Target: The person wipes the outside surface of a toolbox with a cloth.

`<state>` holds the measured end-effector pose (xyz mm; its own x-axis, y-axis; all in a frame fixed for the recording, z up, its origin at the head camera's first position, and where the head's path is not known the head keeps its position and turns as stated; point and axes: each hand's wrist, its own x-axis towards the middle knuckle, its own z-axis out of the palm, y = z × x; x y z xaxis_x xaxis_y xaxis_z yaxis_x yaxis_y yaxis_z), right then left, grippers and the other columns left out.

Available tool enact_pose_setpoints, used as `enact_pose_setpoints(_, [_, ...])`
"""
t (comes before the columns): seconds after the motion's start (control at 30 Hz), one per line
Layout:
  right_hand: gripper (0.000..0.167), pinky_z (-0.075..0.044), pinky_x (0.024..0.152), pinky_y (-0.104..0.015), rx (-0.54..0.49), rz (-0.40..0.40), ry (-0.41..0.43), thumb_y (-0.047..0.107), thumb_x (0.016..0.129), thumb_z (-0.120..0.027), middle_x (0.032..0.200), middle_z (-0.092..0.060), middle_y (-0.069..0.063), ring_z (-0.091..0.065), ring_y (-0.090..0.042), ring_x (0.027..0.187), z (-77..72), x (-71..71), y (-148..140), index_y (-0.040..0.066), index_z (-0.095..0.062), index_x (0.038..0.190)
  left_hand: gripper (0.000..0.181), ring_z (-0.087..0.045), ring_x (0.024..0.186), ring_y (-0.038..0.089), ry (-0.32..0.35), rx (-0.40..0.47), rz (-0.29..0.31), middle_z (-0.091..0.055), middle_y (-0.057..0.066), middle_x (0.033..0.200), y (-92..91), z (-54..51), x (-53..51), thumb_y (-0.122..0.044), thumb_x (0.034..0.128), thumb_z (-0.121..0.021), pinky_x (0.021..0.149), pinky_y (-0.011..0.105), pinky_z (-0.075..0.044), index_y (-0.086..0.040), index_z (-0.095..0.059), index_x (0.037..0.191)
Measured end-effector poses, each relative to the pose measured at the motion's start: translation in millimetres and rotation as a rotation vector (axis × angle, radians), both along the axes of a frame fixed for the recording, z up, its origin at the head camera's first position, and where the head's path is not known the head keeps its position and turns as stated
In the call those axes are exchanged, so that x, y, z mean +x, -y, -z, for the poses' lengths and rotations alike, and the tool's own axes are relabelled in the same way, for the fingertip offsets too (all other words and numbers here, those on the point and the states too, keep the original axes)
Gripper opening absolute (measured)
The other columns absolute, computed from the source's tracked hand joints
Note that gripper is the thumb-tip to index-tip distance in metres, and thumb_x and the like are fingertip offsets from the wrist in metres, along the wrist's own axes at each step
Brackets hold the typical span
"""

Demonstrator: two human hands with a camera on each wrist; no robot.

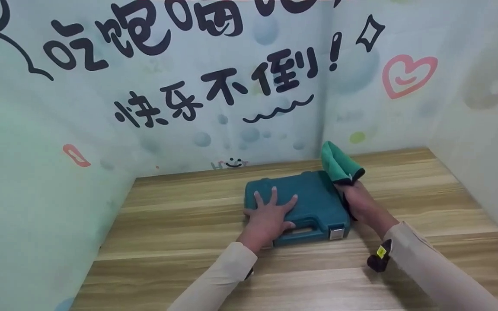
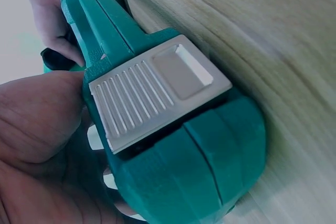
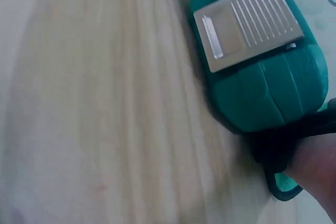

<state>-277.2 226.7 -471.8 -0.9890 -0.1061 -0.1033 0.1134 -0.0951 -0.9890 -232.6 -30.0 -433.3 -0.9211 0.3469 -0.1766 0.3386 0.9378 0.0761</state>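
Left hand [image 1: 268, 221] spread on a case [image 1: 314, 190], right hand [image 1: 360, 202] grasping a cloth [image 1: 339, 165] at its side.
The left hand is released, its fingers splayed over the left part of the case's top, thumb near the handle [image 1: 307, 237]; the right hand's fingers are closed round the green, black-edged cloth, part of which sticks up above the fist while the dark edging runs down against the case's right side. The teal case lies flat on the wood-grain table [image 1: 180, 224], toward its far edge, handle facing the person, a silvery latch [image 1: 336, 233] at either end of that side. Beyond stands a pale wall [image 1: 180, 147] with large black characters, bubbles and, to the right, a pink heart [image 1: 410, 77].
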Motion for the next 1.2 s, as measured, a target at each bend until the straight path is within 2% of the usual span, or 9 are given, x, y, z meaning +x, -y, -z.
enact_pose_setpoints(0.2, [0.067, -0.011, 0.119, -0.042, 0.019, 0.008, 0.000, 0.011, 0.106, -0.048, 0.162, -0.019, -0.014, -0.017, -0.027, 0.148, 2.2, -4.3, 1, 0.000, -0.010, 0.161, 0.072, -0.012, 0.144, 0.059, -0.012, 0.019, -0.003, -0.016, 0.014, 0.167, 1.9, 1.5, 0.8, -0.055, 0.0975, -0.061, 0.091, 0.081, -0.032, -0.045, -0.026, 0.160])
enact_pose_setpoints(0.33, [0.068, -0.012, 0.119, -0.043, 0.020, 0.016, -0.014, 0.012, 0.106, -0.049, 0.161, -0.020, -0.016, -0.018, -0.028, 0.148, 5.3, 0.0, 0, -0.001, -0.010, 0.160, 0.072, -0.011, 0.145, 0.058, -0.022, 0.025, -0.010, -0.015, 0.012, 0.168, 0.0, 5.0, 0.8, -0.055, 0.0977, -0.060, 0.092, 0.081, -0.031, -0.046, -0.025, 0.160])
enact_pose_setpoints(0.53, [0.074, -0.010, 0.119, -0.045, 0.002, 0.019, 0.018, 0.014, 0.106, -0.051, 0.163, -0.016, -0.017, -0.015, -0.030, 0.149, 7.5, 14.2, 0, 0.000, -0.003, 0.160, 0.072, -0.010, 0.145, 0.058, -0.019, 0.028, -0.018, -0.013, 0.012, 0.168, -0.7, 8.6, 0.9, -0.056, 0.0978, -0.059, 0.093, 0.081, -0.030, -0.047, -0.024, 0.160])
enact_pose_setpoints(0.77, [0.076, -0.009, 0.119, -0.043, -0.105, 0.021, 0.020, 0.007, 0.105, -0.050, 0.163, -0.013, -0.013, -0.012, -0.026, 0.149, 8.6, 32.0, 1, 0.004, 0.001, 0.161, 0.072, -0.012, 0.144, 0.059, -0.044, 0.046, -0.021, -0.015, 0.014, 0.168, 1.7, 6.8, 2.6, -0.056, 0.0976, -0.060, 0.092, 0.082, -0.030, -0.046, -0.026, 0.160])
enact_pose_setpoints(1.2, [0.075, -0.012, 0.119, -0.038, -0.141, 0.064, 0.008, 0.008, 0.105, -0.050, 0.162, -0.014, -0.010, -0.015, -0.022, 0.147, 8.5, 64.1, 5, 0.003, 0.001, 0.161, 0.071, -0.014, 0.144, 0.058, -0.065, 0.023, -0.005, -0.016, 0.013, 0.167, 1.9, 5.4, 5.3, -0.056, 0.0984, -0.059, 0.091, 0.080, -0.034, -0.045, -0.025, 0.160])
